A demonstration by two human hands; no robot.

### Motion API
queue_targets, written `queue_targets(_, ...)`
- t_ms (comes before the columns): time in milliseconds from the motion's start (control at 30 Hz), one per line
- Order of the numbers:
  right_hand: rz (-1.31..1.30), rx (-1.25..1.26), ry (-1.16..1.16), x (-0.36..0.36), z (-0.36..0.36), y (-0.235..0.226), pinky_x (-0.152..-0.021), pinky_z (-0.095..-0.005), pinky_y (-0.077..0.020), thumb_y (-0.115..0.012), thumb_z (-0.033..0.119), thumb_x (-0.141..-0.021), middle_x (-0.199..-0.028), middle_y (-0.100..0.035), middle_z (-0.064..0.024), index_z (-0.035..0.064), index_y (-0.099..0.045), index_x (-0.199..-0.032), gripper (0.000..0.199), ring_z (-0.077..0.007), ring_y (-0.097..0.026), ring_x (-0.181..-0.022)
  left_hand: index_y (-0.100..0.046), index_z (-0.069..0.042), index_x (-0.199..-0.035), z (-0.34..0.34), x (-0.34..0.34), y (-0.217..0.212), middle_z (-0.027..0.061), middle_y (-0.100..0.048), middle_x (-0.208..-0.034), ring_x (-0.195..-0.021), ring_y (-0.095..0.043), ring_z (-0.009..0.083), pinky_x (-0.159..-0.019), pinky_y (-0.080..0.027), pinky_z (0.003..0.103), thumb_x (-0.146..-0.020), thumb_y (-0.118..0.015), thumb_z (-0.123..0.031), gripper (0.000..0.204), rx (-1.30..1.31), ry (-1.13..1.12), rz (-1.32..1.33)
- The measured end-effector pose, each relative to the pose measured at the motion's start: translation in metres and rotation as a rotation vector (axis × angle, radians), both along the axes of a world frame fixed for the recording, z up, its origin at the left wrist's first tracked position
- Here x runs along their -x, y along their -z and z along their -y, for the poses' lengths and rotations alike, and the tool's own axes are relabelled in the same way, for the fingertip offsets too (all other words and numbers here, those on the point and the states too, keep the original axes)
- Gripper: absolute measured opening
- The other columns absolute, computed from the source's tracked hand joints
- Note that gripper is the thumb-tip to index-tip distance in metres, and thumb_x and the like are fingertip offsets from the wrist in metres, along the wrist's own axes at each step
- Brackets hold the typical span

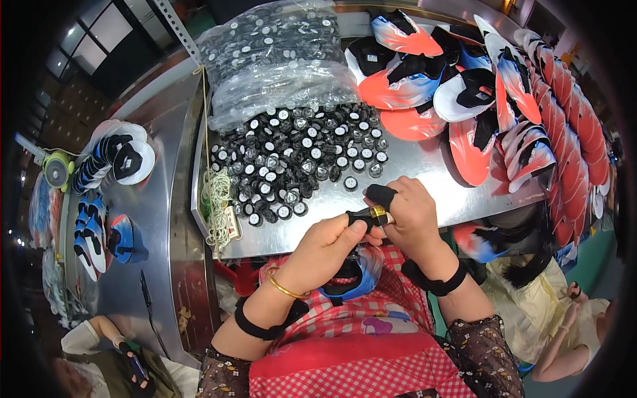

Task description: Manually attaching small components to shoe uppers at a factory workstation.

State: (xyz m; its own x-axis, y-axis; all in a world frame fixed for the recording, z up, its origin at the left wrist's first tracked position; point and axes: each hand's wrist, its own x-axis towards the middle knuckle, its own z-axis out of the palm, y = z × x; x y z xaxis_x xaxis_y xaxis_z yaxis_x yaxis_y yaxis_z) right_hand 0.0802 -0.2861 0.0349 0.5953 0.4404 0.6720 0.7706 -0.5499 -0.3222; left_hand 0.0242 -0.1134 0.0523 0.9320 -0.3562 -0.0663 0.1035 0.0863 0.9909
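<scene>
Left hand point(326, 244) is gripping a black tool point(369, 215) with closed fingers; right hand point(413, 213) is steadying its tip, fingers curled. Keeping both close above the worktop point(424, 169) aids control.

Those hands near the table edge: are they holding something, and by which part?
Yes. The left hand pinches a small black tool with a brass band by its near black end; the right hand, a black cot on one finger, meets its far tip.

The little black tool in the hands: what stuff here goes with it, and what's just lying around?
In use:
left hand
right hand
black tool with a gold band, held between both hands
shoe upper on the lap
round black dials

Lying about:
bagged dials
orange shoe uppers
string bundle
green tape dispenser
</scene>
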Motion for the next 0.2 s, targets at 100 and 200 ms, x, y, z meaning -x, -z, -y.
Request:
queue_targets(100, -0.069, -0.046, 0.026, 0.0059, -0.0049, 0.0014, -0.060, -0.0348, -0.0407, -0.061, 0.001, -0.058, -0.072, -0.057, -0.0042, 0.0080, -0.064, -0.088, 0.031, -0.0238, -0.054, -0.068, -0.060, 0.004, -0.098, -0.0027, -0.0020, -0.0012, 0.0080, -0.064, -0.088, -0.079, -0.061, 0.0147, -0.078, -0.048, 0.027, -0.098, -0.038, -0.021, 0.033, 0.033, 0.071, -0.052)
queue_targets(200, -0.107, -0.059, 0.076, 0.0102, -0.0056, 0.0067, -0.060, -0.0337, -0.0423, -0.069, 0.005, -0.061, -0.075, -0.062, -0.0062, 0.0090, -0.061, -0.089, 0.030, -0.0263, -0.057, -0.070, -0.055, 0.004, -0.111, -0.0088, -0.0044, 0.0005, 0.0107, -0.063, -0.100, -0.097, -0.059, 0.0177, -0.089, -0.045, 0.029, -0.097, -0.042, -0.029, 0.039, 0.044, 0.189, -0.124)
